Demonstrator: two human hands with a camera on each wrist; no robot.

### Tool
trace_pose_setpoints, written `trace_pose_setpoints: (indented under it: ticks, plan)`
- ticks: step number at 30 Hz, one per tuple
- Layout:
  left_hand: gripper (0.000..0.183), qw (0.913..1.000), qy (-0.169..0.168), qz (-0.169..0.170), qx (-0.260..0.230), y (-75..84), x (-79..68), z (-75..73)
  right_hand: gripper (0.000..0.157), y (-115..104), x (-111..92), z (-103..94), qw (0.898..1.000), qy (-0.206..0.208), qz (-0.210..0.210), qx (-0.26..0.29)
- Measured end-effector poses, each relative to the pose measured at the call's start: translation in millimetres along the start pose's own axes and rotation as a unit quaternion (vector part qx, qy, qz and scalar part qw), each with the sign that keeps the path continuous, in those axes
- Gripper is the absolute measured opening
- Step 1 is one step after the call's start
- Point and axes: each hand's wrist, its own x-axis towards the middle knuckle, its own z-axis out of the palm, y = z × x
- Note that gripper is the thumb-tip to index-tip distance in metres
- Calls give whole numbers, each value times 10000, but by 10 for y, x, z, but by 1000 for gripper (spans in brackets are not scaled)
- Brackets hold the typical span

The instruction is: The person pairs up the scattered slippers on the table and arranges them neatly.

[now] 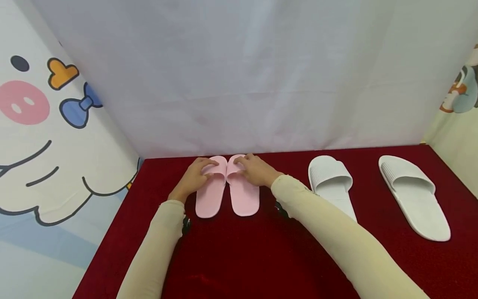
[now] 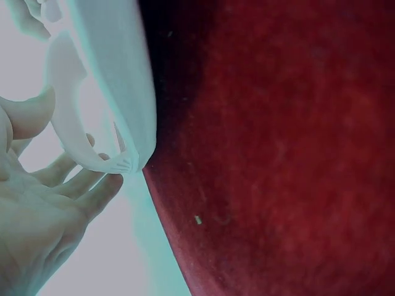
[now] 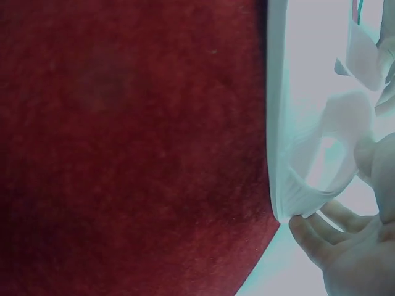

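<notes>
Two pink slippers lie side by side on the red cloth, inner edges touching, straps toward the back. My left hand [image 1: 194,176] is at the left pink slipper [image 1: 210,199], holding its strap between thumb and fingers. In the left wrist view, fingertips show through the strap's opening and the thumb [image 2: 34,114] lies by its edge. My right hand [image 1: 257,169] holds the right pink slipper [image 1: 244,197] in the same way. The right wrist view shows its thumb [image 3: 365,154] at the strap and fingers along the outer side. The wrist views are washed out.
Two white slippers lie to the right: the nearer one [image 1: 330,176] is partly hidden by my right sleeve, the other [image 1: 416,197] stands apart, angled. Behind the red cloth [image 1: 239,257] hangs a white curtain [image 1: 239,74]. A cartoon-printed sheet [image 1: 45,158] hangs at the left.
</notes>
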Motion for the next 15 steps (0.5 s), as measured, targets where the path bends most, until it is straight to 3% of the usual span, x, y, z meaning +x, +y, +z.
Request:
trace_pose_setpoints:
  ticks: [9,15]
  plan:
    - [39,9996,-172,-124,-183,8,-41,-20,48,45,3,31,9997,-2,55,257]
    - [35,9998,12,182,94,24,-159,-2,46,87,-107,26,9992,206,-339,-15]
